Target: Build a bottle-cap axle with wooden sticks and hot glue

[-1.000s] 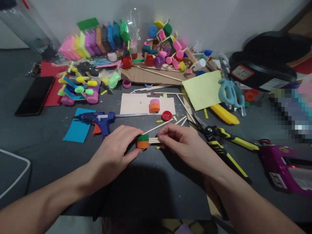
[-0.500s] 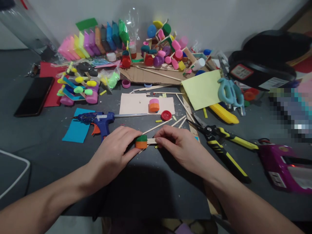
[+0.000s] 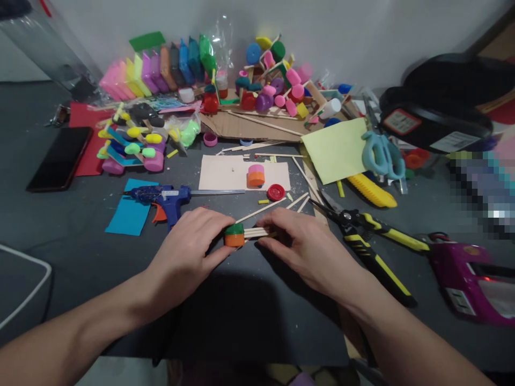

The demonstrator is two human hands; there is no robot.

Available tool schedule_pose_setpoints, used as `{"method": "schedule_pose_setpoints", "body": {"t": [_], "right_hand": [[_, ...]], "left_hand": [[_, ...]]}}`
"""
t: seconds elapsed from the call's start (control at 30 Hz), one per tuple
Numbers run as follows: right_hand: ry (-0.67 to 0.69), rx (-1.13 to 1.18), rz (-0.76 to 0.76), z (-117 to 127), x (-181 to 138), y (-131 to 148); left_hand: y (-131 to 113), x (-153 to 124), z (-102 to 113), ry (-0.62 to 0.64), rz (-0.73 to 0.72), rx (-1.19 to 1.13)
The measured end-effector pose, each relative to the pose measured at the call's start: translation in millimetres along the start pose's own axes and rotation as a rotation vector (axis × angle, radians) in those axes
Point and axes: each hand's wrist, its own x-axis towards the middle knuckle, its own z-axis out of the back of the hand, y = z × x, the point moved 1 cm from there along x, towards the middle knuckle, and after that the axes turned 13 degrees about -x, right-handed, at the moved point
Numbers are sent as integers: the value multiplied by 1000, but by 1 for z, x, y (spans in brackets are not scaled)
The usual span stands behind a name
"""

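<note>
My left hand (image 3: 195, 238) is closed on a joined pair of bottle caps (image 3: 234, 236), green above and orange below, pinched between thumb and fingers. Several thin wooden sticks (image 3: 254, 232) lie side by side and reach from the caps towards my right hand (image 3: 300, 238). My right thumb and fingers stand apart around the far ends of these sticks, with a gap showing between. Just beyond, another stacked pair of caps, pink over orange (image 3: 256, 176), stands on a pale card (image 3: 221, 171). A red cap (image 3: 276, 192) lies near it.
A blue glue gun (image 3: 169, 198) lies to the left, partly on blue paper. Pruning shears (image 3: 354, 225) lie open-bladed on the right, beside a purple device (image 3: 470, 273). Loose sticks (image 3: 298, 201) lie beyond my right hand. Small clay-and-cap models (image 3: 132, 145) stand farther back.
My right thumb and fingers have parted from their pinch on the sticks, leaving more of the sticks showing. My left hand keeps its hold on the caps. The view has shifted slightly.
</note>
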Motion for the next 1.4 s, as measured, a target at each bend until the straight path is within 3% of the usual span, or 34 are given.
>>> {"method": "schedule_pose_setpoints", "body": {"t": [0.17, 0.37, 1.4], "right_hand": [[-112, -110, 108, -4, 0, 0], [-155, -157, 165, -6, 1, -1], [-163, -128, 232, -11, 4, -2]], "left_hand": [[-1, 0, 1, 1, -5, 47], [-2, 0, 1, 12, -3, 48], [0, 1, 1, 16, -11, 30]]}}
